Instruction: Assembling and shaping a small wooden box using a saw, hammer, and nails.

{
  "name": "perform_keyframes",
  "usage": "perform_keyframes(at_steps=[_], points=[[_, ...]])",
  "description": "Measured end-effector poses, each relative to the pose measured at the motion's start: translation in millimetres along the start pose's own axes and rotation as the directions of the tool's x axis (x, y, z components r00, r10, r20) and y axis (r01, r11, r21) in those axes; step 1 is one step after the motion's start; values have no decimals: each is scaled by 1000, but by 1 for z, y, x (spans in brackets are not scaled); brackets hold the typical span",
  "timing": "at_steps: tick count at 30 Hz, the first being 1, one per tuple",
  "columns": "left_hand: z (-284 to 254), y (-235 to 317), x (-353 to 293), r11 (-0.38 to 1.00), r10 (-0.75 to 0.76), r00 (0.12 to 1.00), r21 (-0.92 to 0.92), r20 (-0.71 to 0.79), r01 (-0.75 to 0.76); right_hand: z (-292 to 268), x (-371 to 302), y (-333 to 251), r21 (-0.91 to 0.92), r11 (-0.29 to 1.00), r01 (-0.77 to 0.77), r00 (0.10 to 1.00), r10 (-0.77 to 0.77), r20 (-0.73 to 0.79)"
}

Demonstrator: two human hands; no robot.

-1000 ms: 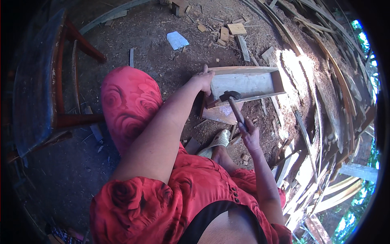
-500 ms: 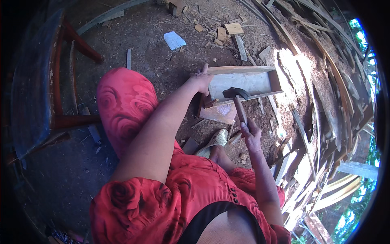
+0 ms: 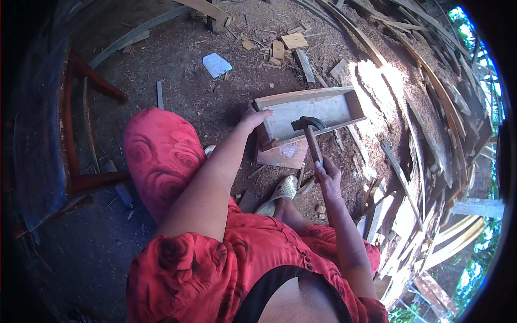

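In front of me a shallow wooden box [image 3: 329, 103], longer than it is wide, lies slightly slanted with its hollow side up. My left hand [image 3: 253, 117] is on its left end wall, thumb over the top edge and the other fingers mostly hidden outside. My right hand [image 3: 329, 175] is closed round the wooden handle of a hammer [image 3: 314, 144]. The hammer's dark metal head is above the box's near side, and I cannot tell whether it touches. Beneath the box's near left part is a flat wooden piece [image 3: 283, 155].
A dark chair [image 3: 43, 129] with reddish legs stands at the left. Wood offcuts [image 3: 294, 41] and a pale paper sheet [image 3: 217, 65] lie on the dirt floor beyond the box. Long boards and strips [image 3: 431, 126] pile up along the right. My sandalled foot [image 3: 286, 187] is near the box.
My left hand has shifted its hold on the box's left end, with its thumb now over the wall. My right hand still holds the hammer above the box. The view has shifted slightly.
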State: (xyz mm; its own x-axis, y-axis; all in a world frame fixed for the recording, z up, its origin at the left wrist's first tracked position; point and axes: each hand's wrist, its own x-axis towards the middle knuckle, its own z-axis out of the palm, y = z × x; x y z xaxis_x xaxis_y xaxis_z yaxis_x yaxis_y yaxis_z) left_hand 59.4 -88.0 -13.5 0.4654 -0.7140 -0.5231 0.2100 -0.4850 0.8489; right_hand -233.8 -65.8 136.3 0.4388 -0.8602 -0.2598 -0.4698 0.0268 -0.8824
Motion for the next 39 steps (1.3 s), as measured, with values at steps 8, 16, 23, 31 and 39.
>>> perform_keyframes(at_steps=[8,16,23,31,39], points=[[26,8,9,951,109,992,-285,-63,-122,-4,8,1,51,999,11,997,-7,-75],[11,34,46,887,169,980,-416,-104,-198,2,17,-5,-37,999,-20,999,19,-35],[-1,-24,97,853,9,990,-516,-138,-80,38,33,-25,-152,986,65,993,-50,104],[15,-17,95,900,123,972,-390,-199,-194,47,52,-15,-566,816,119,993,-100,65],[18,-18,95,862,166,963,-444,-211,-246,48,40,-45,-111,993,37,998,-32,51]])
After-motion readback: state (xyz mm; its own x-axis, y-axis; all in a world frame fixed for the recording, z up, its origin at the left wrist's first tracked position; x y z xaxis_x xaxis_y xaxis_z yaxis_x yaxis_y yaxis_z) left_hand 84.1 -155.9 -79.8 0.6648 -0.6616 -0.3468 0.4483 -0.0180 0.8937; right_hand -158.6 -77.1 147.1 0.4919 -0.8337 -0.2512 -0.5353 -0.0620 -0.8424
